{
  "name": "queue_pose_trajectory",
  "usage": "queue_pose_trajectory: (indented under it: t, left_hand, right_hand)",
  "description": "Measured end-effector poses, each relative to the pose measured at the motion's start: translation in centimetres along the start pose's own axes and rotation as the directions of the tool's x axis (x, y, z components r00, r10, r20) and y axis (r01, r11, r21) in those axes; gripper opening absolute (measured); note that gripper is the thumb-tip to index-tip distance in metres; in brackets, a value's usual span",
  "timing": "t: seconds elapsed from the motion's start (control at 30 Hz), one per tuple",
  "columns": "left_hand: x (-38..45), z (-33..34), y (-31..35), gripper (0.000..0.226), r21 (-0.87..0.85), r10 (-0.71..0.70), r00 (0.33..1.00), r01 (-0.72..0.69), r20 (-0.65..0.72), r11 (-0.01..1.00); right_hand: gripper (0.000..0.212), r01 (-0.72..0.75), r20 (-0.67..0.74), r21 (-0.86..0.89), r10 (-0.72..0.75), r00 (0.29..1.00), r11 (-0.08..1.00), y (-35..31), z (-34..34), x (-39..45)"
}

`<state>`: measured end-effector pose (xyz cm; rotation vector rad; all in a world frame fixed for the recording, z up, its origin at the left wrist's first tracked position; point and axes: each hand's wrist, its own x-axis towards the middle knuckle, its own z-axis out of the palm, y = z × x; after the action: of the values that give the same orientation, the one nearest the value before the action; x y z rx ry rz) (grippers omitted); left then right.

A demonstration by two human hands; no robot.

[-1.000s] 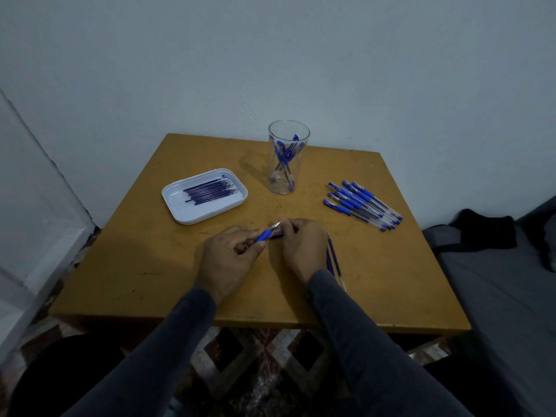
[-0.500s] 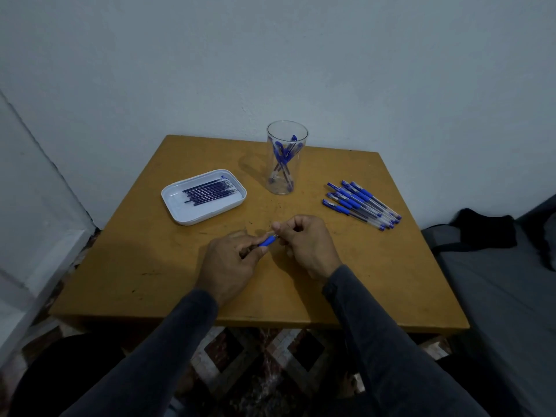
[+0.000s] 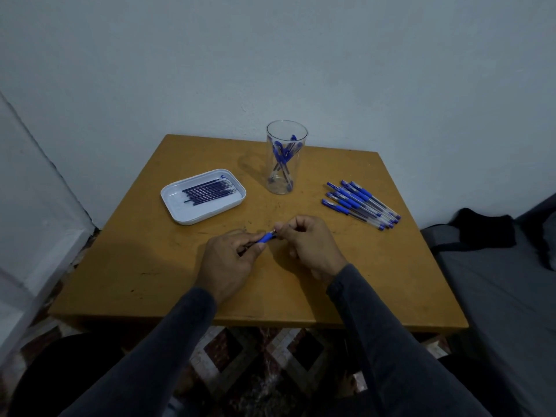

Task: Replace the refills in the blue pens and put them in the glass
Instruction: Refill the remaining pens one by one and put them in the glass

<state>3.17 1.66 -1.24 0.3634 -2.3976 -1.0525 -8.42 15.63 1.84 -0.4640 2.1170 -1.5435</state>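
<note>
Both hands work 1 pen point(image 3: 266, 237) just above the near middle of the counter point(image 3: 144, 266). The left hand point(image 3: 228, 260) grips the barrel; the right hand point(image 3: 307, 242) pinches the tip end with curled fingers point(image 3: 281, 228). Best to hold the barrel still and turn only the tip piece, keeping the 2 parts in line so the refill slides straight. Farther off: 1 tray point(image 3: 192, 216) of about 10 refills point(image 3: 207, 191), roughly 7 loose pens point(image 3: 361, 203) at right, and 1 glass point(image 3: 285, 158) holding about 4.

The left hand point(image 3: 227, 260) hides most of the blue pen point(image 3: 266, 237); the right hand point(image 3: 307, 239), at three o'clock, covers its tip.
</note>
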Motion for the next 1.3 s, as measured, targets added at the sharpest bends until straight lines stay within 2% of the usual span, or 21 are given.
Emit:
queue_pose_trajectory:
  t: [0.1, 0.23, 0.33, 0.43, 0.53, 0.63, 0.73, 0.8, 0.83, 0.93, 1.0, 1.1, 1.2, 1.3]
  left_hand:
    - [0.10, 0.00, -0.15, 0.028, -0.013, -0.018, 1.000, 0.018, -0.003, 1.000]
    - [0.05, 0.00, -0.07, 0.028, -0.013, -0.024, 1.000, 0.024, 0.008, 1.000]
    - [0.05, -0.01, -0.11, 0.029, -0.005, -0.020, 1.000, 0.020, 0.014, 1.000]
    - [0.03, 0.01, -0.10, 0.028, -0.002, -0.028, 0.999, 0.028, 0.026, 1.000]
    - [0.06, 0.02, -0.09, 0.029, -0.006, -0.040, 0.999, 0.040, 0.020, 0.999]
    - [0.10, 0.05, -0.13, 0.028, -0.026, -0.022, 1.000, 0.022, 0.004, 0.999]
    - [0.12, 0.00, -0.08, 0.028, -0.020, -0.015, 1.000, 0.015, 0.003, 1.000]
    - [0.14, -0.02, -0.10, 0.028, -0.006, -0.022, 1.000, 0.022, 0.009, 1.000]
    - [0.14, -0.02, -0.10, 0.029, 0.004, -0.028, 0.999, 0.028, 0.017, 1.000]
    - [0.08, 0.02, -0.15, 0.028, -0.004, -0.024, 1.000, 0.024, 0.018, 1.000]
    - [0.05, -0.06, -0.16, 0.028, -0.014, -0.026, 1.000, 0.026, 0.016, 1.000]
    - [0.06, -0.14, -0.05, 0.027, 0.001, -0.029, 0.999, 0.029, 0.024, 1.000]
    - [0.13, -0.11, 0.11, 0.027, -0.012, -0.056, 0.998, 0.056, 0.002, 0.998]
    - [0.16, -0.03, 0.02, 0.026, -0.037, -0.080, 0.997, 0.079, -0.021, 0.996]
  right_hand:
    - [0.022, -0.030, -0.016, 0.042, 0.030, 0.999, 0.999, -0.29, 0.16, -0.02]
    - [0.040, -0.071, -0.078, -0.044, 0.067, 0.995, 0.997, -0.53, 0.20, -0.10]
    - [0.028, -0.046, -0.004, -0.037, 0.046, 0.999, 0.998, -0.54, 0.05, -0.25]
    - [0.009, -0.031, 0.082, 0.055, 0.026, 0.996, 0.998, -0.69, -0.37, -0.31]
    - [0.008, -0.062, 0.082, 0.088, 0.055, 0.995, 0.994, -0.87, -0.21, -0.33]
    - [0.022, -0.034, 0.013, -0.036, 0.035, 0.999, 0.999, -0.66, 0.21, -0.29]
    - [0.007, 0.018, 0.066, 0.000, -0.018, 0.998, 1.000, -0.59, -0.14, -0.25]
    - [0.027, 0.007, 0.144, 0.079, -0.018, 0.989, 0.997, -0.63, -0.46, -0.27]
    - [0.031, -0.003, 0.152, 0.085, -0.010, 0.988, 0.996, -0.69, -0.46, -0.28]
    - [0.018, -0.025, 0.075, -0.007, 0.025, 0.997, 1.000, -0.73, -0.18, -0.36]
    - [0.021, -0.024, 0.039, -0.046, 0.026, 0.999, 0.999, -0.65, 0.00, -0.34]
    - [0.010, -0.007, 0.044, 0.017, 0.006, 0.999, 1.000, -0.79, -0.02, -0.52]
    - [0.013, 0.004, -0.052, 0.106, 0.001, 0.999, 0.994, -1.05, -0.16, -0.40]
    - [0.015, 0.067, -0.157, -0.172, -0.095, 0.983, 0.983, -0.66, -0.02, -0.35]
